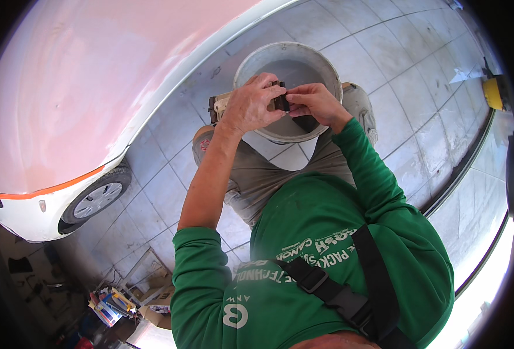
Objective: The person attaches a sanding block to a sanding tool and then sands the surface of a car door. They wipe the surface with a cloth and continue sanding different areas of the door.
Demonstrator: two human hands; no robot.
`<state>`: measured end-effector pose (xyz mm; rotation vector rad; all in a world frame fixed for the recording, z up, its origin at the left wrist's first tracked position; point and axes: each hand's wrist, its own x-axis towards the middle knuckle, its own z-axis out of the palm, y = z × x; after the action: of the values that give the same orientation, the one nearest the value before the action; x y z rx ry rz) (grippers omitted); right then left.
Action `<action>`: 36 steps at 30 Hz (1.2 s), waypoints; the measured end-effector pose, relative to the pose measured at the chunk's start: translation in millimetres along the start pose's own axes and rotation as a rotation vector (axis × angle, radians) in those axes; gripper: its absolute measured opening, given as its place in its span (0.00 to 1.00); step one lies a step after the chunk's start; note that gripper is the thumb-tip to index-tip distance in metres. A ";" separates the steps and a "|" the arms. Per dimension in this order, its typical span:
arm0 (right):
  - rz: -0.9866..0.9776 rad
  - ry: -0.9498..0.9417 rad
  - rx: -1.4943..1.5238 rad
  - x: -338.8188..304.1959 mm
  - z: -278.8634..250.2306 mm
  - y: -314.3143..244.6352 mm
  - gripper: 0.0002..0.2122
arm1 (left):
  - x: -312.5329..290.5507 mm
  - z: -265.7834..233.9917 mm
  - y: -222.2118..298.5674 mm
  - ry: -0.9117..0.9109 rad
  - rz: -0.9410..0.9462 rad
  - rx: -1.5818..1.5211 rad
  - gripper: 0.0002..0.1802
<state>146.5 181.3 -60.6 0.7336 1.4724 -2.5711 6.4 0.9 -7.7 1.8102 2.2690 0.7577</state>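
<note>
Above a round grey bucket with greyish water in it, my two hands come together. My left hand is closed over a long beige tool with dark ends, which looks like a hand sanding block. Its left end sticks out past the bucket rim, and the palm hides its middle. The dark end piece shows at the fingertips, where my right hand pinches its edge between thumb and fingers. Whether a sheet is clamped there I cannot make out. A dark shape shows inside the bucket below the right hand.
The bucket stands between my knees on the tiled floor. At the left is a car with a patchy pinkish panel and a front wheel. Boxes and clutter lie lower left. A yellow object stands far right.
</note>
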 end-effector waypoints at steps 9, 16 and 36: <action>0.016 0.054 -0.131 4.9 4.5 1.3 0.11 | -0.1 -1.2 2.0 -0.002 -0.009 -0.022 0.28; -0.041 0.189 -0.214 10.3 13.1 11.5 0.11 | 1.4 3.9 2.6 -0.028 -0.029 -0.023 0.36; 0.023 0.129 -0.113 11.0 4.3 10.8 0.10 | -1.7 -16.8 10.1 0.002 -0.077 -0.129 0.37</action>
<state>138.6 173.7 -72.2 0.9104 1.6205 -2.4408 8.8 -4.1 11.2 1.6569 2.2204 0.8706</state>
